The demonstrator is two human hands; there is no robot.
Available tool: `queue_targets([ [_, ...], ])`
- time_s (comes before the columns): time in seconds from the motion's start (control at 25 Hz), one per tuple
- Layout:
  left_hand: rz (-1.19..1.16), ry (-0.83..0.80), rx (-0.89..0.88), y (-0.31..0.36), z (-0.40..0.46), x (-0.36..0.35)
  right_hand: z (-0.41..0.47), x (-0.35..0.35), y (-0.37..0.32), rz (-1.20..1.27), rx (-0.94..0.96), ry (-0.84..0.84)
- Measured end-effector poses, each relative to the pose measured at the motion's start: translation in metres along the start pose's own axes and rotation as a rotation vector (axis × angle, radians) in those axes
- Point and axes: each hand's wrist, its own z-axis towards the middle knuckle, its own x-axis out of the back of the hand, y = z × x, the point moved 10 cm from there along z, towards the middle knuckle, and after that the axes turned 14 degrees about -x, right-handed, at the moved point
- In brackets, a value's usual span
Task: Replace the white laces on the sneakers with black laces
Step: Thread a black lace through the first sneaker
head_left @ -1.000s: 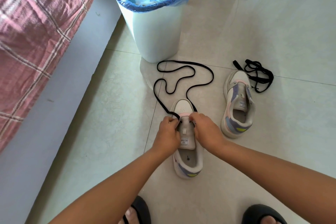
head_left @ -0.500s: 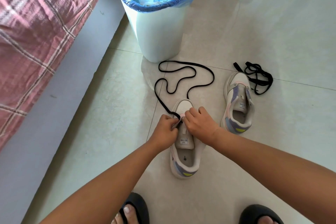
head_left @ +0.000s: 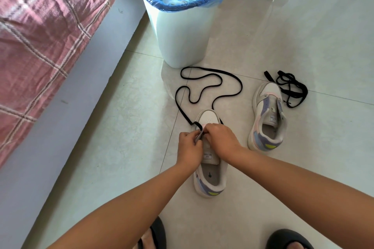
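Note:
A white sneaker (head_left: 209, 184) with purple and yellow panels lies on the tiled floor, toe pointing away from me. A long black lace (head_left: 210, 85) loops across the floor beyond its toe and runs back to the sneaker's left side. My left hand (head_left: 189, 148) pinches the lace and the shoe's left eyelet edge. My right hand (head_left: 220, 139) covers the front of the tongue, fingers curled at the same spot, pinching the lace there. A second sneaker (head_left: 267, 117) without laces lies to the right, with another bundled black lace (head_left: 291, 87) by its toe.
A white waste bin (head_left: 182, 32) lined with a blue bag stands just beyond the looped lace. A bed with a pink checked cover (head_left: 40, 32) runs along the left. My feet in black slippers (head_left: 155, 234) are at the bottom edge.
My right hand has shifted left and forward over the sneaker's front, meeting my left hand at the left eyelet. The sneaker and looped lace stay nearly in place.

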Motion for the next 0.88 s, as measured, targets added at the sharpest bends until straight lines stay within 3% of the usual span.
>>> queue_targets([
  [0.12, -0.043, 0.033, 0.0, 0.001, -0.003, 0.001, -0.007, 0.003, -0.005, -0.023, -0.074, 0.155],
  [0.4, -0.066, 0.034, -0.003, 0.0, -0.006, 0.003, -0.011, 0.0, 0.001, 0.113, -0.245, 0.271],
  [0.64, 0.109, -0.176, -0.147, -0.006, -0.034, -0.021, -0.018, 0.008, -0.008, 0.129, -0.056, 0.317],
  [0.72, 0.079, -0.142, -0.127, -0.007, -0.035, -0.028, -0.028, 0.02, -0.015, 0.164, 0.055, 0.434],
  [0.88, 0.035, -0.028, -0.027, -0.011, -0.023, -0.022, -0.057, 0.029, -0.038, 0.086, 0.363, 0.48],
])
